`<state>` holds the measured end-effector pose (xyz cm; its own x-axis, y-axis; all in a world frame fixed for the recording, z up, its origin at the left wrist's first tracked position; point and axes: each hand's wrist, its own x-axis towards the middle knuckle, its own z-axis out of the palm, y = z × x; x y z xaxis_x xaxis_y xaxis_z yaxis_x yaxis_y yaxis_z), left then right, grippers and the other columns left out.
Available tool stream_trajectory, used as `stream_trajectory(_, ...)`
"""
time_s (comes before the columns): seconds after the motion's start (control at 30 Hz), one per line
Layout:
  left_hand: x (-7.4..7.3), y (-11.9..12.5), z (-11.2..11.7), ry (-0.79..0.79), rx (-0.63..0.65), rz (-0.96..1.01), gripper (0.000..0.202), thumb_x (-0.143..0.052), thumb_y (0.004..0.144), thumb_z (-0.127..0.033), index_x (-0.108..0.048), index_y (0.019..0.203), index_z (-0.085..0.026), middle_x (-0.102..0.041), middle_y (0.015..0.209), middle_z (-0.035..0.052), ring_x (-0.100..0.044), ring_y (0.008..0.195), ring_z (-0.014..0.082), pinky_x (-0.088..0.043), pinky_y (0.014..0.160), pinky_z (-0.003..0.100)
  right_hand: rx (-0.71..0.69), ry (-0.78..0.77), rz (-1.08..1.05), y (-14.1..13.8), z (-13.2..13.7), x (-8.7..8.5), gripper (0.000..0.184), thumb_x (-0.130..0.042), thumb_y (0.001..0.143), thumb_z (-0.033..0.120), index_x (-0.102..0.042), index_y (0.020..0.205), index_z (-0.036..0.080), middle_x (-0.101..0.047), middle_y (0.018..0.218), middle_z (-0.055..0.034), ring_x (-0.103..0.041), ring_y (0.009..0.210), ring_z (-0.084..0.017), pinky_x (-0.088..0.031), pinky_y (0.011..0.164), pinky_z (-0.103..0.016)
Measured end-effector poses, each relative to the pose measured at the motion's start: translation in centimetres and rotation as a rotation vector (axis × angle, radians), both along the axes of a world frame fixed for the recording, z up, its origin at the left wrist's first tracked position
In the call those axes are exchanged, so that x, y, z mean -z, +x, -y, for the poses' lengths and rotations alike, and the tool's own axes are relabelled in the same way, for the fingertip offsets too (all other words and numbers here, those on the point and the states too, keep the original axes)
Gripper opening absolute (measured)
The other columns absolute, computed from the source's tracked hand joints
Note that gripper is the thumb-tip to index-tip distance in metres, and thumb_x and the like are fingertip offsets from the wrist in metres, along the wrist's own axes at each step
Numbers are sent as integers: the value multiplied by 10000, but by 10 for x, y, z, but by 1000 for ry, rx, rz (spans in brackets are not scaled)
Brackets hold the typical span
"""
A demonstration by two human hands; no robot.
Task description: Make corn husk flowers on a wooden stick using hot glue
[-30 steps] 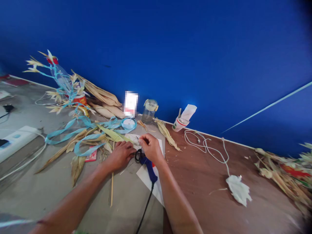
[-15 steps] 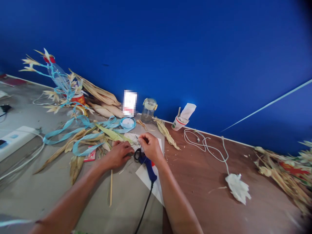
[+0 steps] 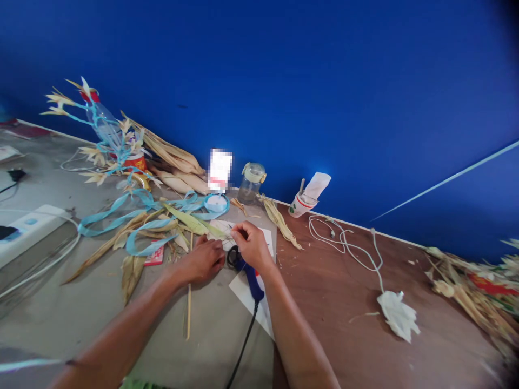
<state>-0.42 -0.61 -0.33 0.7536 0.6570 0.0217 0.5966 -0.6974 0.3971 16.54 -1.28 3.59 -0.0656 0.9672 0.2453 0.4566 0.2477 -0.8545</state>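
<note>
My right hand [image 3: 250, 246] is closed in a pinch above the white paper [image 3: 265, 235]. A thin strand shows by its fingertips, too small to name. Close by on the left, my left hand [image 3: 206, 260] has its fingers curled, and whatever they hold is hidden. Below my right hand lies a blue corded tool [image 3: 254, 285], which looks like a glue gun. A black loop [image 3: 233, 256] shows between the hands. Beyond my left hand lie a green husk leaf [image 3: 188, 219] and a light blue ribbon [image 3: 152, 249]. A thin stick [image 3: 188, 310] lies under the left wrist.
Behind stand a lidded jar [image 3: 251, 181], a paper cup [image 3: 300, 205] and a bottle [image 3: 103, 127] with husk flowers. A ribbon roll [image 3: 216, 202], a power strip [image 3: 30, 229], a white cable [image 3: 359, 256], crumpled tissue [image 3: 399, 314] and dried husks [image 3: 456, 286] lie around.
My left hand's fingers have drawn in from a looser spread to a tighter curl. My right hand keeps its pinch. The whole view has shifted slightly.
</note>
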Motion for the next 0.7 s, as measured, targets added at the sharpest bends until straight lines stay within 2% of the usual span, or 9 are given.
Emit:
stream_trajectory(0.1, -5, -3, 0, -5, 0, 21, 113, -479, 744, -160, -588, 713, -163, -579, 831, 56, -509, 832, 194, -305, 813, 358, 0, -4, 1, 0, 0, 1, 130, -492, 774, 237, -607, 778, 175, -612, 728, -15, -547, 667, -135, -424, 614, -226)
stream_trajectory(0.23, -18, -14, -6, -121, -28, 147, 80, -480, 724, -152, -558, 719, -167, -577, 824, 19, -508, 837, 171, -317, 807, 319, 11, -22, -27, 1, 0, -2, 139, -497, 772, 259, -606, 766, 173, -605, 715, -13, -537, 647, -132, -410, 586, -218)
stream_trajectory(0.33, -22, -21, -11, -282, -123, 268, 76, -470, 732, -172, -545, 718, -163, -549, 696, -13, -482, 673, 130, -352, 704, 276, 16, -34, -48, 1, 0, -4, 138, -503, 764, 260, -606, 752, 168, -599, 700, -8, -527, 626, -125, -403, 576, -215)
stream_trajectory(0.4, -20, -21, -14, -433, -196, 410, 77, -492, 742, -220, -534, 720, -159, -525, 657, -21, -457, 608, 115, -355, 614, 247, 12, -40, -51, 1, 0, -5, 137, -506, 759, 259, -606, 748, 166, -593, 685, -5, -521, 619, -123, -402, 575, -215)
stream_trajectory(0.5, -14, -18, -17, -601, -280, 667, 164, -561, 725, -283, -545, 825, -154, -536, 693, -15, -480, 623, 113, -377, 598, 237, 9, -48, -55, 1, 0, -5, 135, -511, 751, 261, -605, 740, 165, -584, 666, -2, -517, 616, -123, -405, 577, -216)
stream_trajectory(0.6, -9, -16, -18, -636, -362, 787, 300, -588, 723, -319, -580, 973, -153, -588, 762, 10, -525, 674, 130, -404, 631, 250, 14, -53, -74, 2, 0, -5, 137, -509, 758, 265, -603, 748, 166, -587, 678, -3, -519, 620, -122, -407, 579, -218)
stream_trajectory(0.7, -6, -15, -19, -596, -417, 750, 261, -584, 729, -325, -640, 916, -152, -633, 821, 38, -560, 742, 159, -421, 680, 269, 16, -50, -83, 3, -1, -4, 140, -506, 767, 267, -606, 764, 169, -597, 700, -8, -521, 625, -124, -407, 572, -219)
